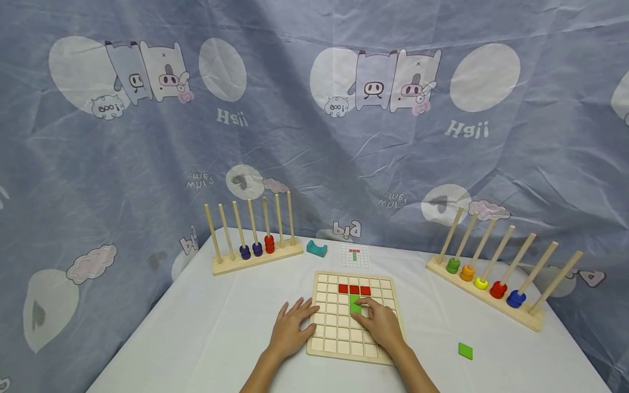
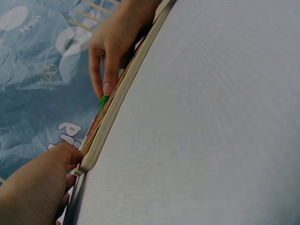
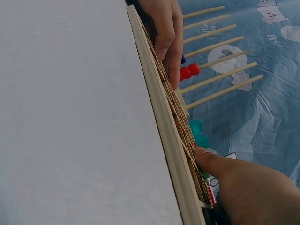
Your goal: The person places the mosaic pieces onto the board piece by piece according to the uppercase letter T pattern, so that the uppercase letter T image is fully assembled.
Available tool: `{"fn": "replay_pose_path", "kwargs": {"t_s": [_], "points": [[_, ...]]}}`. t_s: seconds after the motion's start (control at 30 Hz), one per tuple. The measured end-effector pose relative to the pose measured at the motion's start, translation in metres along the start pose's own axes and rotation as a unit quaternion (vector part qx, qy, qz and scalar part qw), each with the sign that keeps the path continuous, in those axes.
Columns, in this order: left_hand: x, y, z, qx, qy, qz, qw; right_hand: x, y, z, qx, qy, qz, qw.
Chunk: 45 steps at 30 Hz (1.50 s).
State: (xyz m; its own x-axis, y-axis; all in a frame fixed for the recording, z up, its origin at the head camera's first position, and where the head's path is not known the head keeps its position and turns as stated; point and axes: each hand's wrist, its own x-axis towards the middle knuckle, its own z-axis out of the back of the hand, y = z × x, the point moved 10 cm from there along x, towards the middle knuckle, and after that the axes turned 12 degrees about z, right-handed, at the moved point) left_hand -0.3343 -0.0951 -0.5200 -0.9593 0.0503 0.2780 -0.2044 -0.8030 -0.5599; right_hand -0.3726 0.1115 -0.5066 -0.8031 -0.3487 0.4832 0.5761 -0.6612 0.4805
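Observation:
A wooden grid board (image 1: 330, 345) lies on the white table. My left hand (image 1: 291, 330) rests on its left edge with the fingers spread and fairly straight. My right hand (image 1: 383, 323) is over the middle of the board, thumb and index finger pinching a green square tile (image 1: 355, 309). In the left wrist view the green tile (image 2: 103, 100) sticks up a little at the fingertips. Just above it is a row of red tiles (image 1: 354, 290), set in the grid. The fingers partly hide the green area, so I cannot tell exactly where one tile ends.
A loose green tile (image 1: 465, 351) lies to the right of the board. Behind the board are a printed pattern card (image 1: 361, 262) and a teal curved block (image 1: 316, 249). Peg racks with coloured rings stand at left (image 1: 231, 266) and right (image 1: 521, 315). A patterned cloth hangs behind.

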Motion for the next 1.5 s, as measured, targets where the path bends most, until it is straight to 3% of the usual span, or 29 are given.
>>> {"fn": "replay_pose_path", "kwargs": {"t_s": [0.5, 0.93, 1.2, 1.5], "points": [[-0.001, 0.001, -0.001, -0.001, -0.005, -0.005, 1.0000, -0.001, -0.003, -0.004, 0.005, 0.017, -0.019, 0.9997], [0.001, 0.003, -0.002, -0.005, 0.000, -0.001, 1.0000, -0.006, -0.004, 0.006, 0.026, 0.005, -0.029, 0.9992], [0.000, 0.001, 0.000, -0.002, -0.014, -0.013, 0.9998, -0.024, -0.017, 0.020, 0.047, 0.007, -0.052, 0.9975], [0.001, 0.001, 0.000, 0.001, -0.005, -0.006, 1.0000, -0.056, -0.034, 0.055, 0.028, -0.009, -0.061, 0.9977]]}}
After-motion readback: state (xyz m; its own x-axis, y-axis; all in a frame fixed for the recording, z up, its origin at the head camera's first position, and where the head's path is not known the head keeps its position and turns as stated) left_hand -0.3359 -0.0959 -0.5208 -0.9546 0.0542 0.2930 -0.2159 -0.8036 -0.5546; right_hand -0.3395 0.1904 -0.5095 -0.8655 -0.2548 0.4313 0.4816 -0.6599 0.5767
